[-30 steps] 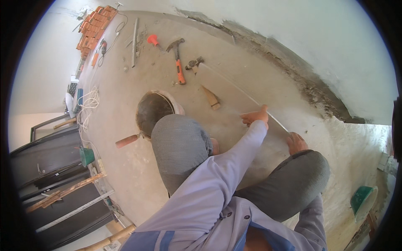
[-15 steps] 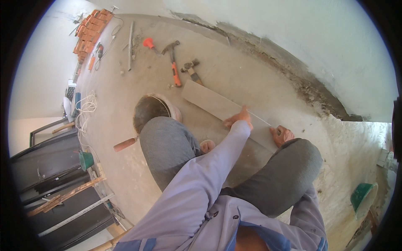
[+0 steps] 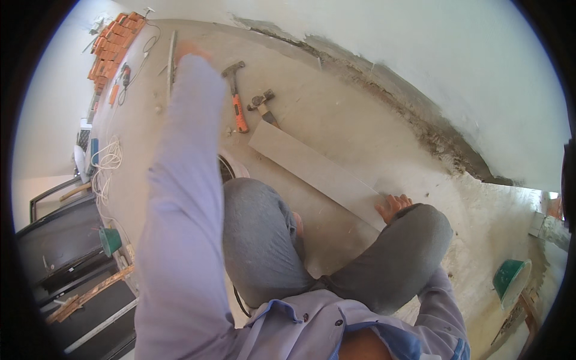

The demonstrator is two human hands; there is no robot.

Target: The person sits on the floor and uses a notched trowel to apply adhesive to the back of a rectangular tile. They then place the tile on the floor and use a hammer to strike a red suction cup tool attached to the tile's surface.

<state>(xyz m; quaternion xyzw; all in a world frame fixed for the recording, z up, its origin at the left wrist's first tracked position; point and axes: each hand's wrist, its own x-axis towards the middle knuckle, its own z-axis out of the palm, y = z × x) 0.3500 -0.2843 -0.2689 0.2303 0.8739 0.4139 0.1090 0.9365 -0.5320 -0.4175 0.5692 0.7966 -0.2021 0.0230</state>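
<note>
**A long grey tile on the floor**

I am looking down at a long, flat, pale grey tile (image 3: 315,171) lying slanted on the concrete floor (image 3: 336,114). My right hand (image 3: 393,207) is resting on its near end, fingers spread flat. My left hand (image 3: 189,51) is reaching far out; it is blurry, so I cannot tell its fingers. An orange-handled hammer (image 3: 236,96) is lying just beyond the tile's far end.

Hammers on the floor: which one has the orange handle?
The longer hammer on the left, lying lengthwise away from the tile; the smaller hammer beside it has a dark handle.
</note>
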